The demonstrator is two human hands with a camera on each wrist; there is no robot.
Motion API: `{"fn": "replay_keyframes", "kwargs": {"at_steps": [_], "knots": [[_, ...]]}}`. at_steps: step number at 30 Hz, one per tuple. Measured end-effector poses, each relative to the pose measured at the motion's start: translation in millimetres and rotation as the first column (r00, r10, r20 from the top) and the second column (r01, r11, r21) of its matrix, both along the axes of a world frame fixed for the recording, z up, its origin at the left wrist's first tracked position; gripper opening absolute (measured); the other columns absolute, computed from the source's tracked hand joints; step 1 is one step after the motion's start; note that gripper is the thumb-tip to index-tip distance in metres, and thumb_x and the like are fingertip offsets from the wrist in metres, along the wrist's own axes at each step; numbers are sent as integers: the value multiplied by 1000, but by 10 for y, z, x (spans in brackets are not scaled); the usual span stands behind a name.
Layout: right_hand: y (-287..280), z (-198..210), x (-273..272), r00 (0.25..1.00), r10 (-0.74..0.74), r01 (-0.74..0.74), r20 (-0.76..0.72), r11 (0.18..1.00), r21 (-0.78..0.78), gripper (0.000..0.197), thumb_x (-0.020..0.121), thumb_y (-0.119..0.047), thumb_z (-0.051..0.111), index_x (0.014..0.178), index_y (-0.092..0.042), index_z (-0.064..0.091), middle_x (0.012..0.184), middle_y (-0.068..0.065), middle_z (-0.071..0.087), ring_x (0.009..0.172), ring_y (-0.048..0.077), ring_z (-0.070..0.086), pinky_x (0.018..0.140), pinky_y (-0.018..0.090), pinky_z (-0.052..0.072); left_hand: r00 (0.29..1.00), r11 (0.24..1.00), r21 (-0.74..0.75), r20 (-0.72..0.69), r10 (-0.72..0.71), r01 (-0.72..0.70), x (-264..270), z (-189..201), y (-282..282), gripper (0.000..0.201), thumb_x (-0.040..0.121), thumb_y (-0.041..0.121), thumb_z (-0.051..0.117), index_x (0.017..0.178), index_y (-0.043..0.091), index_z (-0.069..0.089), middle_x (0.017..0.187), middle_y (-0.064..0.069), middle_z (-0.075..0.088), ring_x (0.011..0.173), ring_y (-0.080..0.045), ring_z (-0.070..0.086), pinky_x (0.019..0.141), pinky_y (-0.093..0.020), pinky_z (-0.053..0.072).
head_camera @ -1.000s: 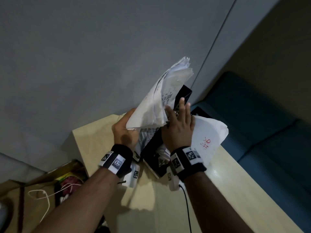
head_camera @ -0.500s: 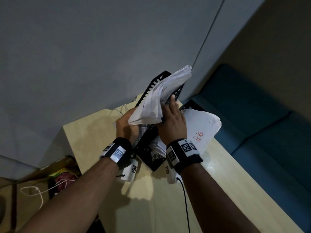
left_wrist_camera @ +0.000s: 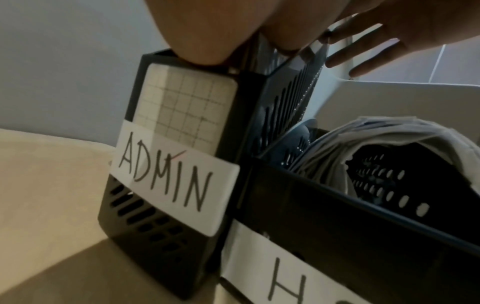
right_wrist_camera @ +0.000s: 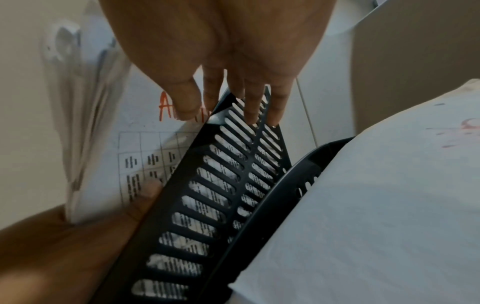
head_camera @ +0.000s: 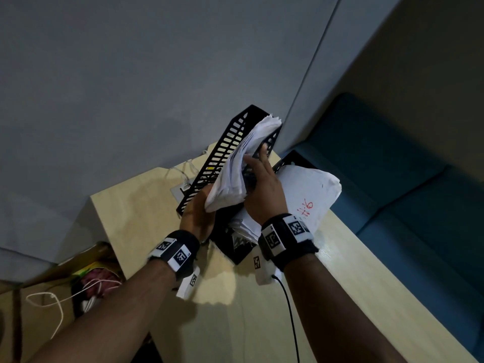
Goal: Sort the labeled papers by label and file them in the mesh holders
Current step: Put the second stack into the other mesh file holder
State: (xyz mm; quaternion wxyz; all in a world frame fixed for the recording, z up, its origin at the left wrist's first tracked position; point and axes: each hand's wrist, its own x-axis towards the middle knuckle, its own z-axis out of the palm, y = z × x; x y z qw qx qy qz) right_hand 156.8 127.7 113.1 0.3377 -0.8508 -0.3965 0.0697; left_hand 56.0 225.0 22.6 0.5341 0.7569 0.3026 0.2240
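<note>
A thick stack of white papers (head_camera: pixel 241 169) stands tilted in the black mesh holder (head_camera: pixel 222 155) labelled ADMIN (left_wrist_camera: pixel 168 176). My left hand (head_camera: pixel 199 213) grips the stack's lower end from below, its fingers mostly hidden. My right hand (head_camera: pixel 258 174) lies with straight fingers (right_wrist_camera: pixel 257 107) on the holder's slotted wall (right_wrist_camera: pixel 221 185) and its thumb on the front sheet, which bears red writing (right_wrist_camera: pixel 166 111). A second black holder (left_wrist_camera: pixel 363 236), its label starting with H, stands to the right. It holds curled papers (head_camera: pixel 309 195), one marked "H:6" in red.
Both holders sit at the far corner of a light wooden table (head_camera: pixel 141 205) against a grey wall. A blue sofa (head_camera: pixel 392 184) lies to the right. A cardboard box with white cables (head_camera: pixel 89 281) is low at the left. A black cable (head_camera: pixel 290 313) runs from my right wrist.
The stack has come down from above the holders into the ADMIN holder. Both hands went down and forward with it, and the right hand's fingers have slid onto the holder's wall.
</note>
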Motion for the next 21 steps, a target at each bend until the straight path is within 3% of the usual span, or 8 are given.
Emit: {"fn": "replay_keyframes", "kwargs": {"at_steps": [1, 3, 5, 7, 11, 15, 18, 21], "knots": [[-10, 28, -19, 999, -12, 13, -30, 998, 55, 52, 87, -11, 60, 135, -25, 48, 158, 0, 21, 142, 14, 28, 112, 29, 32, 998, 1000, -3, -55, 14, -14, -27, -35, 16, 43, 90, -1, 53, 87, 41, 61, 85, 28, 68, 73, 23, 54, 67, 2, 38], [-12, 142, -96, 987, -54, 94, -152, 958, 269, 39, 95, -27, 44, 132, -20, 51, 148, 4, 41, 135, 14, 39, 109, 33, 37, 994, 994, -34, 42, -98, 99, -74, 60, -6, 31, 90, 4, 53, 110, 28, 55, 111, 4, 65, 90, 13, 55, 78, -4, 36], [32, 274, -193, 947, -69, 203, -314, 887, 415, 48, 94, -41, 36, 135, -18, 48, 138, 3, 51, 124, 10, 48, 103, 30, 42, 979, 981, 62, 84, -187, 182, -93, 144, -20, 38, 92, 5, 55, 122, 27, 50, 117, 4, 60, 106, 4, 55, 85, -5, 37], [101, 358, -255, 931, -42, 176, -363, 921, 347, 63, 89, -48, 51, 143, -20, 35, 142, 2, 45, 125, 10, 46, 105, 32, 42, 958, 954, 157, 91, -273, 257, -125, 162, -36, 37, 90, 20, 58, 124, 30, 48, 115, 14, 58, 106, 11, 53, 88, -11, 44], [182, 334, -306, 971, -55, 66, -234, 997, 40, 77, 86, -26, 65, 147, -22, 19, 148, 5, 39, 132, 21, 41, 109, 35, 36, 983, 976, 114, 3, -185, 184, -113, 142, -8, 81, 81, 54, 58, 146, 16, 28, 144, -5, 46, 130, -17, 46, 107, -33, 40], [197, 324, -359, 966, -3, 36, -260, 992, 122, 71, 91, -26, 59, 148, -21, 18, 147, 7, 40, 134, 19, 40, 111, 33, 34, 985, 958, 283, 151, -83, 37, -5, 440, 40, 77, 86, 41, 59, 148, 13, 23, 150, -11, 38, 137, -21, 39, 112, -29, 34], [205, 373, -376, 979, 130, -105, -160, 982, 159, 68, 87, -23, 63, 145, -17, 27, 140, 8, 42, 127, 14, 41, 110, 30, 34, 951, 913, 409, 286, -115, -12, 42, 592, 122, 52, 97, 35, 46, 141, 10, 33, 145, -17, 37, 134, -19, 36, 111, -11, 25], [235, 382, -347, 977, 185, -171, -110, 977, 125, 59, 79, -8, 67, 133, -8, 43, 126, 8, 48, 115, 18, 49, 103, 35, 41, 916, 908, 417, 378, -137, -37, 39, 539, 263, 45, 90, 7, 58, 132, 5, 45, 133, -17, 47, 126, -22, 48, 108, -27, 38]]}}
